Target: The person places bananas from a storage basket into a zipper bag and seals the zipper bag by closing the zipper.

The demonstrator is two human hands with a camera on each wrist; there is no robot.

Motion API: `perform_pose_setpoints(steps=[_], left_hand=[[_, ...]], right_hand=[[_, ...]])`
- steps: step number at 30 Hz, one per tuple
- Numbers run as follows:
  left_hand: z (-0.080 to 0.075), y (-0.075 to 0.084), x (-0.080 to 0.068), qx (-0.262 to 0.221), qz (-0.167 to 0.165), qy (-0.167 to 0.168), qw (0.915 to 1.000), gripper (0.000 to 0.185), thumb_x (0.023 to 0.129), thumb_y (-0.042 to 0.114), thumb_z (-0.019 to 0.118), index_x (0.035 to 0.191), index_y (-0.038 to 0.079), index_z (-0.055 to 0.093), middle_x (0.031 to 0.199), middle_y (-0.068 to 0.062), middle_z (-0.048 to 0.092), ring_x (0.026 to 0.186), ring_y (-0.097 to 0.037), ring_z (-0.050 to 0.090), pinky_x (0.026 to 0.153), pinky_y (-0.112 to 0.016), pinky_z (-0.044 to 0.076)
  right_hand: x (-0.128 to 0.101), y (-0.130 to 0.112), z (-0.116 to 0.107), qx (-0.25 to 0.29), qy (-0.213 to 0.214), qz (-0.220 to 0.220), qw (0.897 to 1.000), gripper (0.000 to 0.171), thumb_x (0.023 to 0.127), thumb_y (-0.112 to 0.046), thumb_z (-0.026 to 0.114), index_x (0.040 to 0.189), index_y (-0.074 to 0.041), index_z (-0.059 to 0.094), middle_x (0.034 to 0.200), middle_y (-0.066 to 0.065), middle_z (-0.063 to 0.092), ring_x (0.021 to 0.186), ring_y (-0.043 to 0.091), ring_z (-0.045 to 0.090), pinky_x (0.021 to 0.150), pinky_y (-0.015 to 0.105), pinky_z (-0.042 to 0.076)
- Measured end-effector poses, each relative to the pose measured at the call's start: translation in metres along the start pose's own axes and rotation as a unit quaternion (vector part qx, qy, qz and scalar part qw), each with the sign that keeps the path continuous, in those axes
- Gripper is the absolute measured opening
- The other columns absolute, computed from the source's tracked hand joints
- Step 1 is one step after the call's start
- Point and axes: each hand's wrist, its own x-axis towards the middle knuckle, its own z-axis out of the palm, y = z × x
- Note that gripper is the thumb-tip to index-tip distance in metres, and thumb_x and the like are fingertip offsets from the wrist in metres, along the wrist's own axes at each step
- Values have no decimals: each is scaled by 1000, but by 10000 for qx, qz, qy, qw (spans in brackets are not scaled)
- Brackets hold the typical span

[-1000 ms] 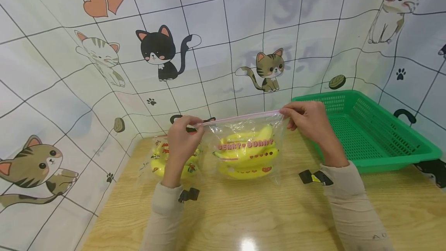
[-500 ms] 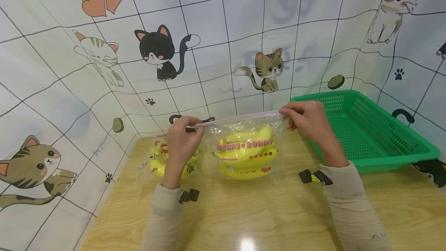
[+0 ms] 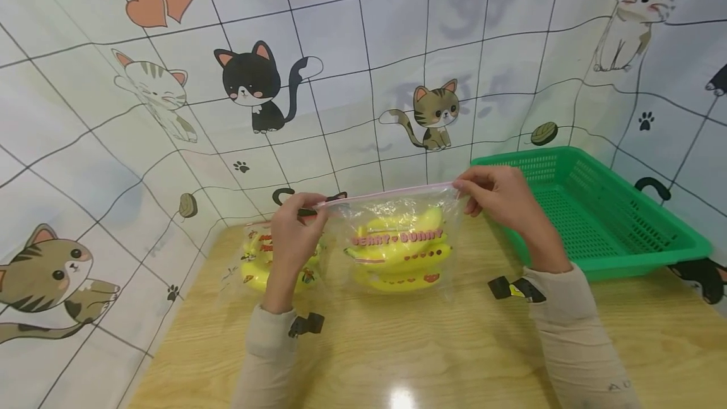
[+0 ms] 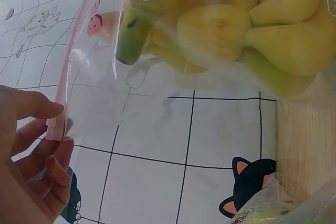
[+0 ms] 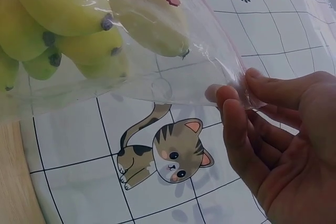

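A clear zip bag (image 3: 397, 251) with a pink seal strip and red lettering holds a bunch of yellow bananas (image 3: 397, 257) and stands upright on the wooden table (image 3: 431, 346). My left hand (image 3: 298, 216) pinches the seal's left end, also seen in the left wrist view (image 4: 55, 124). My right hand (image 3: 491, 191) pinches the right top corner, with thumb and fingers on the plastic (image 5: 236, 98). The strip is stretched taut between both hands. The bananas (image 4: 236, 30) (image 5: 68, 19) hang inside the bag.
A second bag of bananas (image 3: 258, 260) lies behind my left forearm. A green perforated basket (image 3: 591, 213) stands at the right. Cat-patterned tiled walls enclose the table at the back and left.
Both hands keep their pinch on the bag's top; the bag and hands have barely shifted.
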Motion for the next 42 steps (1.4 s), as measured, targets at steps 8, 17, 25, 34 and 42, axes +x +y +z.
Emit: perform_pose_setpoints(steps=[8, 17, 25, 34, 42], left_hand=[[4, -6, -1, -1361, -1656, -1389, 9668, 59, 94, 34, 76, 146, 19, 54, 122, -11, 70, 113, -28, 67, 90, -42, 57], [28, -21, -19, -1867, -2626, -3765, 8686, 99, 90, 30, 80, 162, 14, 15, 164, -22, 29, 146, -43, 44, 115, -60, 43], [46, -20, -28, -1940, -3164, -3254, 8697, 92, 88, 31, 83, 158, 20, 26, 159, -20, 39, 141, -44, 48, 111, -59, 45], [63, -15, -36, -2275, -3312, -2718, 8745, 88, 95, 46, 73, 159, 14, 21, 152, -22, 48, 134, -39, 56, 94, -50, 57], [69, -11, -37, -2239, -3672, -2814, 8578, 92, 99, 57, 61, 165, 18, 11, 155, -24, 47, 131, -39, 58, 99, -52, 56]], right_hand=[[5, 6, -1, 169, -950, 800, 9921, 48, 101, -40, 66, 131, -3, 59, 116, 25, 71, 69, 20, 73, 64, 31, 62], [8, 18, 8, 581, -1075, 970, 9878, 96, 94, -29, 78, 163, -11, 14, 118, 25, 69, 74, 21, 73, 71, 36, 63], [11, 30, 32, -443, -1214, 1345, 9825, 120, 92, -51, 74, 162, -5, -12, 125, 33, 65, 102, 39, 70, 88, 51, 57], [8, 51, 60, 743, -2964, 563, 9505, 61, 89, -20, 81, 138, -4, 49, 116, 25, 62, 72, 31, 49, 54, 30, 48], [8, 54, 71, 604, -2368, 586, 9679, 60, 87, -6, 76, 136, 11, 43, 119, 28, 60, 100, 29, 58, 93, 42, 50]])
